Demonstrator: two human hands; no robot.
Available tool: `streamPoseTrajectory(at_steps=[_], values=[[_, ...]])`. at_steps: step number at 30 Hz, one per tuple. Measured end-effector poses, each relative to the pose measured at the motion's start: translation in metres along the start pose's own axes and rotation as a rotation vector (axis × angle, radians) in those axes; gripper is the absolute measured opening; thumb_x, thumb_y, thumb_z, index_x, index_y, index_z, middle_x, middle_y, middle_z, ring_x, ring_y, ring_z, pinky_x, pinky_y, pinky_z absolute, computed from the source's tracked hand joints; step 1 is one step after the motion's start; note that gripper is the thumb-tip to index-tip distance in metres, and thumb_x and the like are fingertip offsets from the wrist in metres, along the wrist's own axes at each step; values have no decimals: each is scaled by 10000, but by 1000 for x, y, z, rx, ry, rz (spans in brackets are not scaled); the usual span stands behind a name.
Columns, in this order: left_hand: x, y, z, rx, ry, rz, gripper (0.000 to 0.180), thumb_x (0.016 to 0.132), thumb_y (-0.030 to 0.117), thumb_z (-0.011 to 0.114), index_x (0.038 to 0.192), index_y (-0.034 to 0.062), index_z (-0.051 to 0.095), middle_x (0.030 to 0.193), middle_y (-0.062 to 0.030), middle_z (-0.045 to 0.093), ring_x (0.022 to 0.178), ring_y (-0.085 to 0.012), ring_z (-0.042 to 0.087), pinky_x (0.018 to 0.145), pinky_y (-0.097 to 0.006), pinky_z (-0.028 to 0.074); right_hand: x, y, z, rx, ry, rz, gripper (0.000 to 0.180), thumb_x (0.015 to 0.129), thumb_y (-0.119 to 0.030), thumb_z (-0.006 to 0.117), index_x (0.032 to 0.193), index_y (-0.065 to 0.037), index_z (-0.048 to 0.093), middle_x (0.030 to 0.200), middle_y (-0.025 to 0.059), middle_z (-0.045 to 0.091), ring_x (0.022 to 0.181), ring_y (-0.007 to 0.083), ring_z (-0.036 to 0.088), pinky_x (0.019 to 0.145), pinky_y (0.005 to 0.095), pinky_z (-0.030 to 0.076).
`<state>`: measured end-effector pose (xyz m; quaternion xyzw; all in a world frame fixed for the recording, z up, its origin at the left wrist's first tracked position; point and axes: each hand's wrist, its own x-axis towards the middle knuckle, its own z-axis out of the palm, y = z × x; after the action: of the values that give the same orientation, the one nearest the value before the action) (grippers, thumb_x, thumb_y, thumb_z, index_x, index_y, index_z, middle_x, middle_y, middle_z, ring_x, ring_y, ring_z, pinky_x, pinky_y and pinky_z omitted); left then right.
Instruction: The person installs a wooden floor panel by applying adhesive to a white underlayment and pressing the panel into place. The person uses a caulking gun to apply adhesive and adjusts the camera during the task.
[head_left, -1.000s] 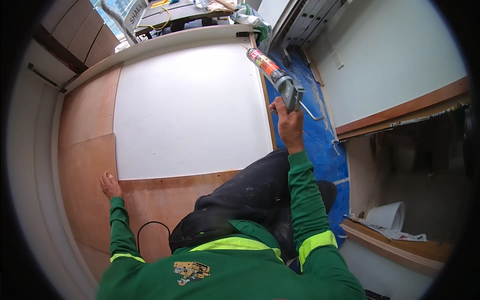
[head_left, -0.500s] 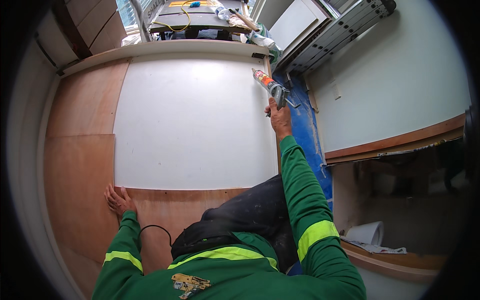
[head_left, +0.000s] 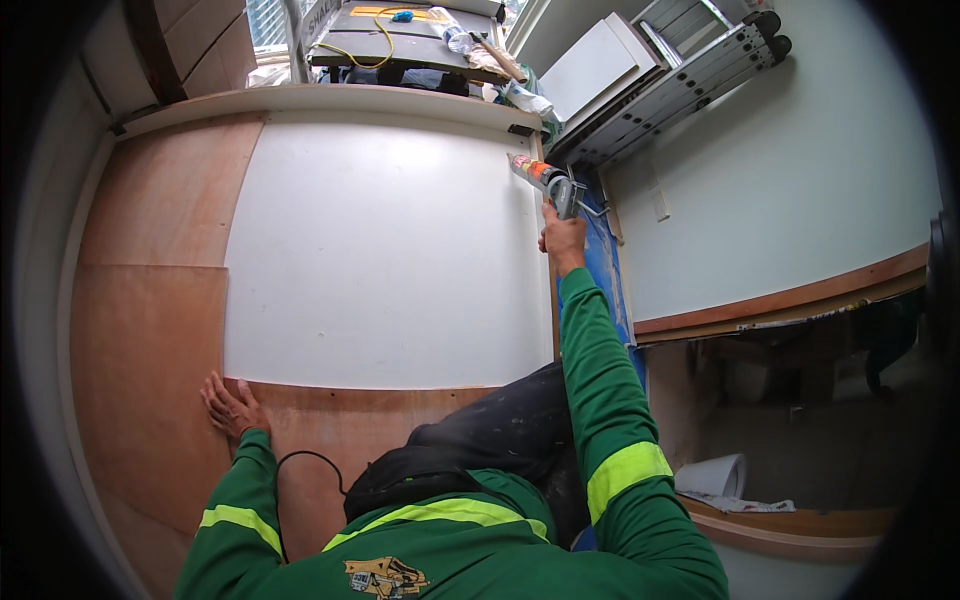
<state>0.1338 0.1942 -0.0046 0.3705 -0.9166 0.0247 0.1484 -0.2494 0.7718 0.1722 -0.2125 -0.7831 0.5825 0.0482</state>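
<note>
My right hand [head_left: 563,240], arm stretched out, is wrapped round the handle of a caulking gun [head_left: 565,193]. A tube with a red and orange label [head_left: 532,169] sits in the gun, its nozzle pointing up and left over the far right corner of a white panel [head_left: 380,250]. My left hand [head_left: 236,406] lies with fingers spread on the reddish plywood [head_left: 150,370], by the near left corner of the white panel. Plywood strips border the panel on its left and near sides. Whether the nozzle touches the surface I cannot tell.
A folded aluminium ladder [head_left: 690,95] leans at the far right beside white boards [head_left: 590,70]. Beyond the raised far edge stands a work table [head_left: 365,45] with a yellow cord, a plastic bottle and a hammer. Blue sheeting [head_left: 610,290] runs along the right side. A white bucket [head_left: 712,476] lies lower right.
The caulking gun's nozzle sits slightly lower in the picture, and the gun is tilted a little differently. My left hand stays on the plywood. The whole view has shifted slightly.
</note>
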Motion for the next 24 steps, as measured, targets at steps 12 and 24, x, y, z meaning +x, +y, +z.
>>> streamPoseTrajectory(at_steps=[12, 24], values=[[2, 6, -14, 9, -55, -7, 667, 1129, 484, 555, 1697, 189, 369, 1746, -92, 364, 1654, -335, 269, 1332, -549, 223, -36, -21, -8, 23, 63, -135, 303, 1025, -256, 735, 879, 1, 665, 600, 24, 582, 446, 135, 568, 422, 315, 476], [1, 2, -4, -5, -33, -9, 662, 1127, 501, 552, 1692, 201, 383, 1734, -88, 388, 1649, -339, 281, 1329, -562, 222, -13, 3, 2, 8, 44, -13, 344, 1021, -278, 729, 828, -4, 650, 604, 39, 585, 442, 156, 579, 419, 333, 488]])
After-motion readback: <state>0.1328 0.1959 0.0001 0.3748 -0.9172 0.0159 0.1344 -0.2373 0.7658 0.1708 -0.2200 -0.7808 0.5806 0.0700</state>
